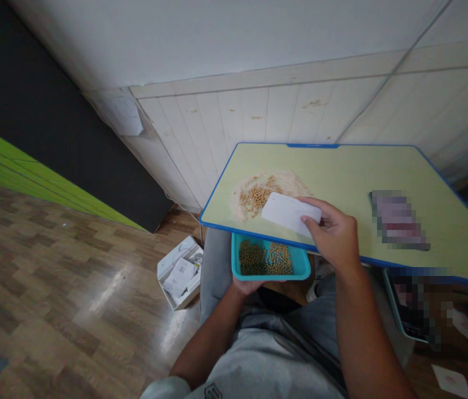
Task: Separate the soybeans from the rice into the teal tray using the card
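Note:
A small green table with a blue rim [342,166] stands against a white wall. On its left part lies a pile of pale grain mixed with yellow beans [265,194]. My right hand [333,233] pinches a white card [289,213] that rests on the tabletop beside the pile. Just under the table's front edge, my left hand [248,286] holds up a teal tray [271,259] from below. The tray holds yellow and greenish beans. Most of the left hand's fingers are hidden beneath the tray.
A blurred flat object [400,219] lies on the table's right part. An open white box [179,271] sits on the wooden floor to the left. My knees in grey trousers are under the table. A dark panel and a green wall run at the far left.

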A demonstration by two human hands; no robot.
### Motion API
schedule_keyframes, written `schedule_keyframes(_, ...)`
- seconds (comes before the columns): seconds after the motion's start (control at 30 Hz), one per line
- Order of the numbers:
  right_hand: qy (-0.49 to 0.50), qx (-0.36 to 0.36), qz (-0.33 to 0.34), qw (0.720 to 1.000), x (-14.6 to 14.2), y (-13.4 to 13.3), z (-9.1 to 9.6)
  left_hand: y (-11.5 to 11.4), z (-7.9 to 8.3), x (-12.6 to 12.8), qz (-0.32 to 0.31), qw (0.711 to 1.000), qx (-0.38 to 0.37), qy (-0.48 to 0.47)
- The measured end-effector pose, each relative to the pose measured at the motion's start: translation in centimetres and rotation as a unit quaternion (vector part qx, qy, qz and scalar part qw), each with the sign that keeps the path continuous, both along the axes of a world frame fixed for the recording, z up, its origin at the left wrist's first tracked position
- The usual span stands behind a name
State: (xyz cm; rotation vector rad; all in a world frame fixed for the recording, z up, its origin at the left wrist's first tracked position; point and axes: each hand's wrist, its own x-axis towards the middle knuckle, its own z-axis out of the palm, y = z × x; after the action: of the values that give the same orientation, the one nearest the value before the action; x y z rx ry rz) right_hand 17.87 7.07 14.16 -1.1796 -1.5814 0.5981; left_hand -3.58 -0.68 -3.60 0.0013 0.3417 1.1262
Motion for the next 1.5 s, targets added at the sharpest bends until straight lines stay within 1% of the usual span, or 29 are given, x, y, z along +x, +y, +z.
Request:
schedule_keyframes(0.13,-0.005,0.012,-0.042,0.999,0.2,0.3,-0.2,0.0,0.5,-0.1,-0.012,1.000,0.010,0.002)
schedule_keyframes(0.43,-0.010,0.024,-0.051,0.998,0.4,0.7,-0.7,0.0,0.5,0.0,-0.011,1.000,0.004,-0.018)
schedule_keyframes(0.6,0.012,0.065,-0.079,0.995,0.2,0.9,-0.6,-0.1,1.1,0.0,-0.005,1.000,0.006,-0.016)
schedule_keyframes(0.73,0.000,0.093,-0.105,0.990,0.0,1.4,0.1,-0.1,1.2,-0.1,-0.024,1.000,0.005,-0.013)
schedule_keyframes(0.93,-0.065,0.104,-0.109,0.986,-0.8,2.2,2.2,-0.2,0.2,0.1,-0.007,0.999,0.031,-0.013)
schedule_keyframes(1.03,-0.087,0.099,-0.107,0.985,-1.3,2.5,2.7,-0.3,-0.1,0.1,-0.012,0.999,0.036,-0.013)
schedule_keyframes(1.13,-0.099,0.089,-0.092,0.987,-1.6,2.8,2.6,-0.3,0.0,0.0,-0.019,0.999,0.030,-0.008)
schedule_keyframes(1.37,-0.113,0.087,-0.070,0.987,-1.7,2.9,1.4,-0.1,0.6,0.1,-0.021,0.999,0.034,-0.024)
schedule_keyframes(1.5,-0.117,0.082,-0.069,0.987,-1.5,3.0,1.3,0.0,0.4,0.2,-0.019,0.999,0.026,-0.028)
